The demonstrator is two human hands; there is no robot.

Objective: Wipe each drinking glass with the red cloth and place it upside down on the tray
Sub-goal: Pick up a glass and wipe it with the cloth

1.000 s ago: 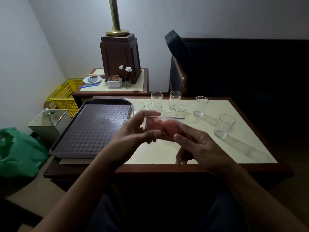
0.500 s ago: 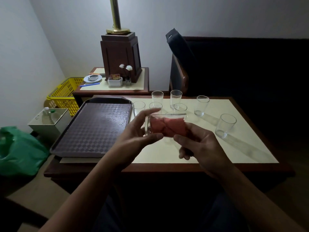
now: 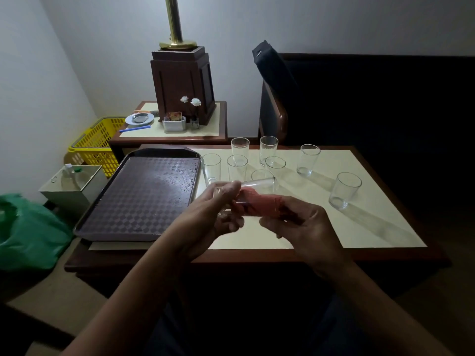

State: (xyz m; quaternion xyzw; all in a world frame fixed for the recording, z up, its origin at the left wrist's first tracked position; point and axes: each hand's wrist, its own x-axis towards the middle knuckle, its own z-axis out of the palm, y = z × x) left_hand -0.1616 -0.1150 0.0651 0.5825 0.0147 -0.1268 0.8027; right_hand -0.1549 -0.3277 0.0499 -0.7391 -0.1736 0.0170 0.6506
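A left hand (image 3: 205, 214) had its fingers (image 3: 228, 187) curled round the base end of a drinking glass (image 3: 257, 185) held on its side. The right hand (image 3: 305, 227) pinched a red cloth (image 3: 259, 204) stuffed into the glass's mouth. A good wipe probably called for twisting the cloth against the inner wall under a firm left grip. Left of the fingers lay a brown tray (image 3: 144, 191) with no glass on it yet. Beyond the fingers, eight upright glasses (image 3: 308, 160) stood on the bench (image 3: 372, 227), apparently empty. Far left, a white box (image 3: 72, 201) held small bottles (image 3: 69, 168).

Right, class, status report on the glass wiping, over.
Left hand grips glass sideways. Right hand holds red cloth in it. No glass on tray yet. Way clear.
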